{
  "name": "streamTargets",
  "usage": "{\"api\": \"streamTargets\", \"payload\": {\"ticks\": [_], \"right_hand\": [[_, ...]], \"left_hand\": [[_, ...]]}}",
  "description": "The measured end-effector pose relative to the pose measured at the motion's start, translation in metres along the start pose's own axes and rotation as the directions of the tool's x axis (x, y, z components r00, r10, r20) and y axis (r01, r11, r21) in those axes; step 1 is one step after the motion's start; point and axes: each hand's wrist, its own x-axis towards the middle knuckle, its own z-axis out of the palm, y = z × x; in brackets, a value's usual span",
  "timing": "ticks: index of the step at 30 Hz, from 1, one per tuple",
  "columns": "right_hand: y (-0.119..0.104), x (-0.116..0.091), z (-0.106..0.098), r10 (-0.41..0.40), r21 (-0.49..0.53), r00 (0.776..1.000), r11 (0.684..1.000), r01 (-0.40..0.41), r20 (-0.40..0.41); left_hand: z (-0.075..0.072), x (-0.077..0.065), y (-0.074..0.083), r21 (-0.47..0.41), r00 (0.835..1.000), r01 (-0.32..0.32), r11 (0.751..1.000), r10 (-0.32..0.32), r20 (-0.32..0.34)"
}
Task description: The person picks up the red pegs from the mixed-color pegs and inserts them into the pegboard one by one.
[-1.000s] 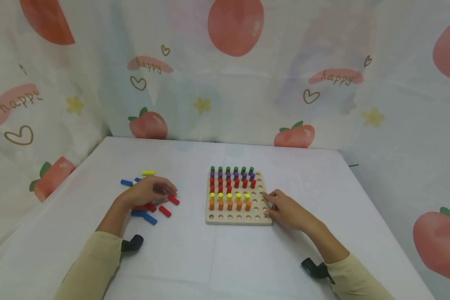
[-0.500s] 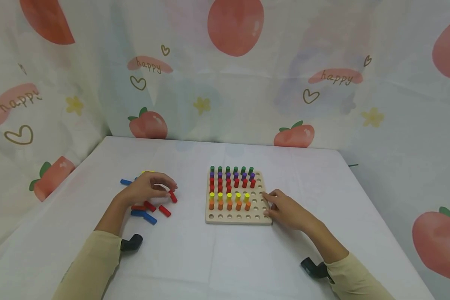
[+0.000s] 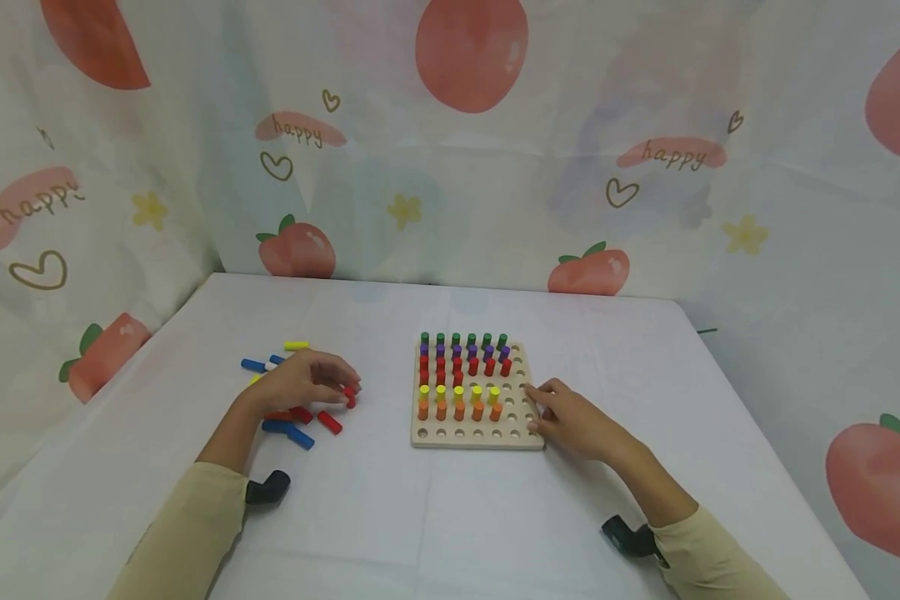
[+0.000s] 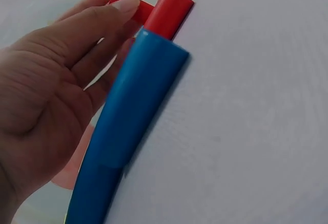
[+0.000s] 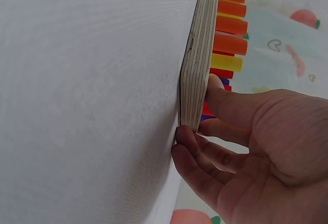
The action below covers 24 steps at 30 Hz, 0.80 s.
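Note:
My left hand (image 3: 296, 385) pinches a small red peg (image 3: 351, 400) between thumb and fingertips, just over the tabletop. In the left wrist view the held red peg (image 4: 143, 13) shows behind the thumb, partly covered by it. My right hand (image 3: 573, 421) grips the right edge of a wooden pegboard (image 3: 521, 442). The right wrist view has its thumb on top of the pegboard (image 5: 197, 80) and its other fingers against the side. Rows of green, purple, red, yellow and orange pegs (image 3: 460, 412) stand upright in the board's left and middle holes.
Loose pegs lie around my left hand: a red peg (image 3: 330, 422), blue pegs (image 3: 300, 437) and a yellow peg (image 3: 296, 345). Some are partly hidden by the hand. A white cloth (image 3: 450, 517) covers the table, and a fruit-printed curtain (image 3: 480, 208) hangs behind it.
The left fingers have closed on the red peg, which has turned from lying slanted to more upright in the pinch. My right hand and the pegboard have stayed in place.

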Motion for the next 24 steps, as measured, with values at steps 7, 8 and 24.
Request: {"api": "streamTargets", "payload": {"ticks": [7,8,24], "right_hand": [[0.0005,0.0004,-0.0004,0.011,-0.005,1.0,1.0,-0.011,0.0],[0.0005,0.0006,-0.0003,0.01,-0.005,1.0,1.0,-0.01,0.0],[0.0005,-0.0006,-0.0006,-0.001,-0.001,1.0,1.0,0.001,0.0]], "left_hand": [[0.0008,0.0002,-0.0013,0.027,0.999,0.006,1.0,-0.007,0.041],[0.001,0.0001,-0.0013,0.034,0.999,0.007,0.999,-0.008,0.041],[0.0019,-0.0002,0.0073,0.05,1.0,0.013,0.999,-0.012,-0.025]]}}
